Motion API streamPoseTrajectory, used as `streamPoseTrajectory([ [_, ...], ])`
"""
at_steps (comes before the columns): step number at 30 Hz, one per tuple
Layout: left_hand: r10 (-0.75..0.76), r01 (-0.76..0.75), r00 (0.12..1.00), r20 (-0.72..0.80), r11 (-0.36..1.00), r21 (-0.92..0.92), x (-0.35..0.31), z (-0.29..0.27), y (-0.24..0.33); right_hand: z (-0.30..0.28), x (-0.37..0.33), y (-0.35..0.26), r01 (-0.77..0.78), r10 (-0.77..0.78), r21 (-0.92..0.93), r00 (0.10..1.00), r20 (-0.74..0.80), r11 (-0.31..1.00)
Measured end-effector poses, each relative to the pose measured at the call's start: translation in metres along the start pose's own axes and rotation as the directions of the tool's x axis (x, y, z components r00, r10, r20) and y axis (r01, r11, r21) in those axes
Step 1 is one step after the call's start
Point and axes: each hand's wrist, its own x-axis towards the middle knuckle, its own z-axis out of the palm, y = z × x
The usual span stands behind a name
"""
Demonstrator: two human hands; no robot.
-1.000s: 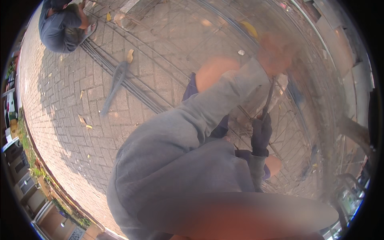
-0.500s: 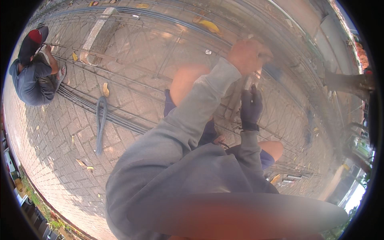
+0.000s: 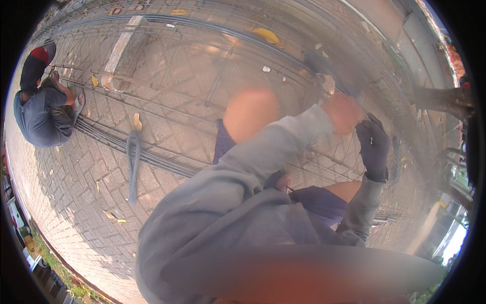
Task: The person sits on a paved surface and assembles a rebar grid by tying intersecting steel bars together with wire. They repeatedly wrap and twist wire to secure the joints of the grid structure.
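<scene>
My bare left hand [image 3: 344, 114] reaches across to the right with its fingers curled closed; motion smears it, and what it grips is hidden. Just beside it, my right hand [image 3: 373, 144] in a dark glove bends its fingers inward toward the left fingertips. Whatever lies between the two hands is too small and blurred to name. Below and around them, thin steel rods [image 3: 324, 161] with bent crosswires run over the pavers, forming a rebar cage. A folded bundle of grey tie wire [image 3: 133, 169] lies on a group of rods at left.
A person [image 3: 45, 109] in a dark cap squats at far left by the rods. A concrete block [image 3: 123, 53] lies under the cage beyond. Long bars [image 3: 223, 28] stretch along the far side, near fallen leaves. A trunk-like post [image 3: 440, 102] stands at right.
Both hands have shifted right, the left one also coming nearer. My gloved right hand has gone from stretched fingers to bent ones. The squatting person has moved a hand slightly.
</scene>
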Motion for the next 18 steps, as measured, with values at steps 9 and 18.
streamPoseTrajectory([
  [9,-0.146,0.139,0.989,-0.007,0.957,-0.253,-0.004,0.007,0.004,-0.046,0.016,-0.009,-0.47,0.355,0.209,0.835,0.42,0.857],
  [18,-0.066,-0.046,0.797,-0.601,0.984,-0.17,-0.002,0.023,0.005,-0.07,-0.007,0.04,-0.55,0.526,0.214,0.835,0.16,0.807],
])
